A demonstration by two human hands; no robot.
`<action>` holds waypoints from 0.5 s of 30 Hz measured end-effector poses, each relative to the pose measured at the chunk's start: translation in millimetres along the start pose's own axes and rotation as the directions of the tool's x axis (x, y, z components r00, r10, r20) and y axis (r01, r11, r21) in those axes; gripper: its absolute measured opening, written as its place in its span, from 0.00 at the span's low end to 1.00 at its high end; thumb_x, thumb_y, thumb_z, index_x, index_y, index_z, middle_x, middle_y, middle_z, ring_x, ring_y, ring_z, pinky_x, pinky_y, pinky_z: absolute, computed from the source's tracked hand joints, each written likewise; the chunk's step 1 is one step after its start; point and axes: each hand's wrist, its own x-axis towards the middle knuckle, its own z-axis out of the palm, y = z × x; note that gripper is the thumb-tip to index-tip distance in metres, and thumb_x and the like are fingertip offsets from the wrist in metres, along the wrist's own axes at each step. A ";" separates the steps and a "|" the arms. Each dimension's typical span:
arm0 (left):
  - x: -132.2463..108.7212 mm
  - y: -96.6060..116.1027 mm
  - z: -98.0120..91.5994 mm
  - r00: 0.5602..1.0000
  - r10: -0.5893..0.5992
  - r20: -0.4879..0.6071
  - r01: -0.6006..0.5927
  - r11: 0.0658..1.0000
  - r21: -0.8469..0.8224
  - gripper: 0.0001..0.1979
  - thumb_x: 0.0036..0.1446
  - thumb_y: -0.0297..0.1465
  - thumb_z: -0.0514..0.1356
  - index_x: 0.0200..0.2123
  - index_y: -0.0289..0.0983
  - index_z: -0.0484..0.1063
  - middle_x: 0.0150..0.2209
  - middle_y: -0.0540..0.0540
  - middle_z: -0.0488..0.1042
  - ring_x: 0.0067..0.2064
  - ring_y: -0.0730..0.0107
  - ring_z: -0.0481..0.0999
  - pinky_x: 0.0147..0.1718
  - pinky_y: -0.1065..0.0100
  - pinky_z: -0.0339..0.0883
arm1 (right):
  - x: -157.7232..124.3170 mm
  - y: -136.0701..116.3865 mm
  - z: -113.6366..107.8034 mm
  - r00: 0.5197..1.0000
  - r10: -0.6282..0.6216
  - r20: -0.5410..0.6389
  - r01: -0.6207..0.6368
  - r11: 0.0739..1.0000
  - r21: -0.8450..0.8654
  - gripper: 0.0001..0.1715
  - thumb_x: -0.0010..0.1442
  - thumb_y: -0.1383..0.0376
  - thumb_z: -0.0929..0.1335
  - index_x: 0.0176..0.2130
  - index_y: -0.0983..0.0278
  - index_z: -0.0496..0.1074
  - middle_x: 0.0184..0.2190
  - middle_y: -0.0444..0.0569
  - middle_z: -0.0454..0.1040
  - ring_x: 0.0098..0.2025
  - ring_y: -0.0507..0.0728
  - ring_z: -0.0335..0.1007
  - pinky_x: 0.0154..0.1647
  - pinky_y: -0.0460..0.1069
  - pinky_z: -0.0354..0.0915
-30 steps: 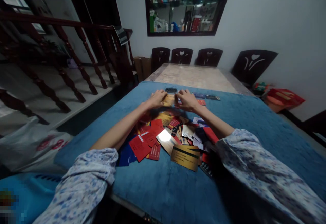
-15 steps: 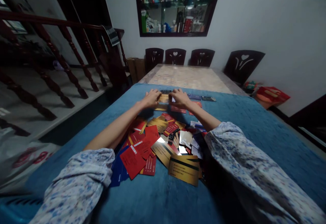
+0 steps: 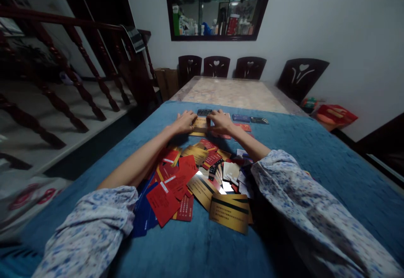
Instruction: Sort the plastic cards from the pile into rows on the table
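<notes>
Both my hands reach to the middle of the table, one at each end of a gold card (image 3: 200,123). My left hand (image 3: 184,123) grips its left end between curled fingers and thumb. At the right end my right hand (image 3: 220,122) pinches the same card. Another gold card partly shows beneath its near edge. Just behind lies a black card (image 3: 204,112). Red cards (image 3: 242,127) sit beside my right hand, one partly covered by it. Nearer me spreads a loose pile of red cards (image 3: 162,204), gold cards (image 3: 229,215), blue cards (image 3: 145,215) and white pieces (image 3: 231,172).
A blue cloth (image 3: 202,252) covers the near part of the stone-topped table (image 3: 233,90). To the right of my hands lie a dark blue card (image 3: 241,118) and a dark card (image 3: 259,120). Dark chairs (image 3: 216,66) stand beyond; a wooden railing (image 3: 80,120) runs along the left.
The view has shifted slightly. My hands remain at the gold card's ends, and it appears a little lower, over the gold card beneath.
</notes>
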 end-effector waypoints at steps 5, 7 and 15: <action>-1.3 -0.4 -0.1 1.000 0.012 -0.007 -0.012 1.000 -0.001 0.20 0.52 0.26 0.59 0.51 0.38 0.71 0.56 0.38 0.69 0.59 0.45 0.65 0.56 0.42 0.63 | 0.0 1.8 1.5 1.000 -0.001 -0.009 0.001 1.000 -0.002 0.18 0.62 0.56 0.71 0.50 0.59 0.76 0.57 0.59 0.69 0.58 0.71 0.59 0.50 0.61 0.64; -1.2 -1.0 1.0 1.000 0.019 -0.003 -0.019 1.000 0.003 0.19 0.52 0.26 0.59 0.49 0.38 0.71 0.55 0.38 0.70 0.58 0.45 0.66 0.56 0.41 0.62 | 0.5 2.4 2.8 1.000 -0.007 -0.006 0.007 1.000 -0.001 0.18 0.62 0.56 0.71 0.50 0.59 0.76 0.58 0.58 0.69 0.58 0.70 0.59 0.51 0.61 0.64; 1.0 -8.8 8.4 0.997 0.026 0.072 -0.026 1.000 -0.003 0.21 0.50 0.28 0.62 0.49 0.40 0.73 0.54 0.40 0.71 0.57 0.49 0.69 0.55 0.53 0.66 | 2.6 -3.1 9.3 0.998 -0.028 0.064 0.027 0.999 0.024 0.20 0.60 0.54 0.71 0.49 0.59 0.78 0.55 0.59 0.72 0.59 0.72 0.60 0.53 0.64 0.64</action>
